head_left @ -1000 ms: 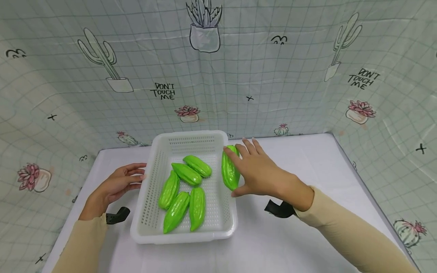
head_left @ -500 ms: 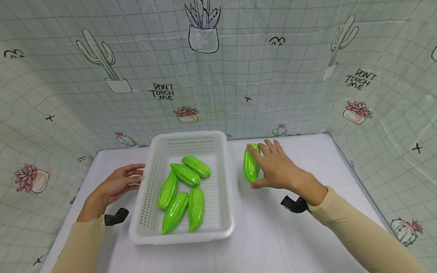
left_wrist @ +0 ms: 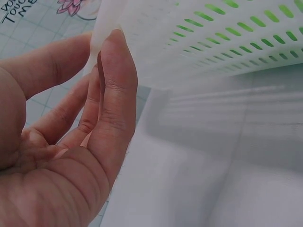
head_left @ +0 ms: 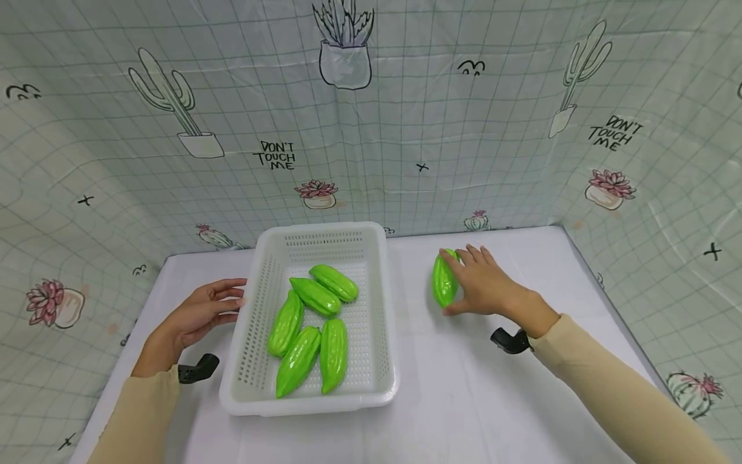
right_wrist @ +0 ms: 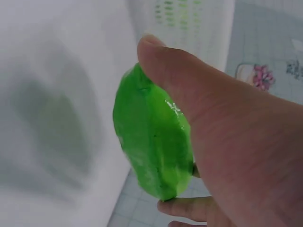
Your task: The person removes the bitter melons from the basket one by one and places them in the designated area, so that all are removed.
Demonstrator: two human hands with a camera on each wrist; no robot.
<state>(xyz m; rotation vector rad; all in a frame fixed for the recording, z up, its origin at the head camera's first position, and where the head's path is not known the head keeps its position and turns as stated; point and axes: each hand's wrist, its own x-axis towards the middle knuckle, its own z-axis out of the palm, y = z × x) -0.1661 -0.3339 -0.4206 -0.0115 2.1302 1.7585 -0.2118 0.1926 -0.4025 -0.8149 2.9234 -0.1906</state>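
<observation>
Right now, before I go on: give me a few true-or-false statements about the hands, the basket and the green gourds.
1. The right hand grips a green gourd outside the white basket. True.
2. Three gourds lie in the basket. False: five gourds lie in it.
3. The left hand touches the basket's left wall with straight fingers. True.
4. The held gourd is over the basket. False: it is to the basket's right, low over the white table.
5. The left hand holds a gourd. False: it holds nothing.
</observation>
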